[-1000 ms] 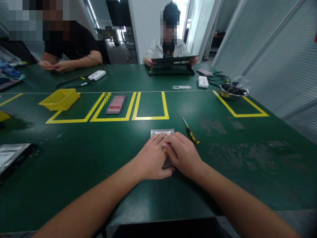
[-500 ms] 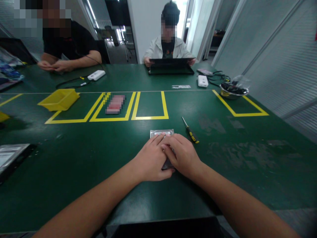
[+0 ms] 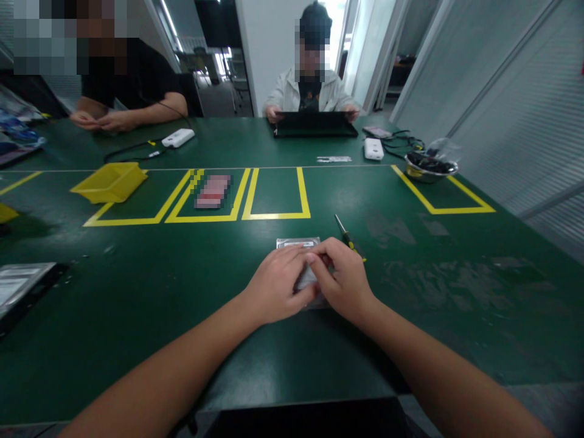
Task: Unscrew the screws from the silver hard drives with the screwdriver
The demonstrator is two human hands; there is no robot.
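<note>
Curling up now, the left hand [image 3: 278,286] and right hand [image 3: 344,281] — flat before — pinch the silver drive [image 3: 297,244], starting to lift it.

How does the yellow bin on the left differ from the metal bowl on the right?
The yellow bin is a bright, opaque, angular container that sits tilted across the tape line of its marked box. The metal bowl is round and shiny, stands level at the far corner of another taped box, and holds dark items. Both rest on the green table, away from both hands.
</note>
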